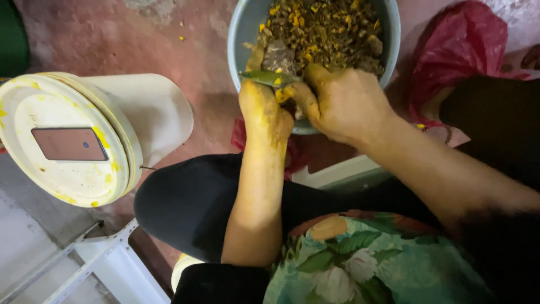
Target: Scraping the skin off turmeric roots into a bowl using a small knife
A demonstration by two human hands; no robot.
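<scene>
the left hand (pixel 264 110) and right hand (pixel 343 101) are both closing on a yellow piece (pixel 283 93) between them, a green-handled knife (pixel 267 77) lying crosswise on the left hand, over the near rim of the grey bowl (pixel 239 34) of peelings.

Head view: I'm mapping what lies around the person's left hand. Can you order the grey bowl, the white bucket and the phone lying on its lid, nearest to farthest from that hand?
From the left hand:
1. Grey bowl, just ahead; the hand overlaps its near rim.
2. White bucket, to the left, lying on its side.
3. Phone, farther left, flat on the bucket's lid.
</scene>
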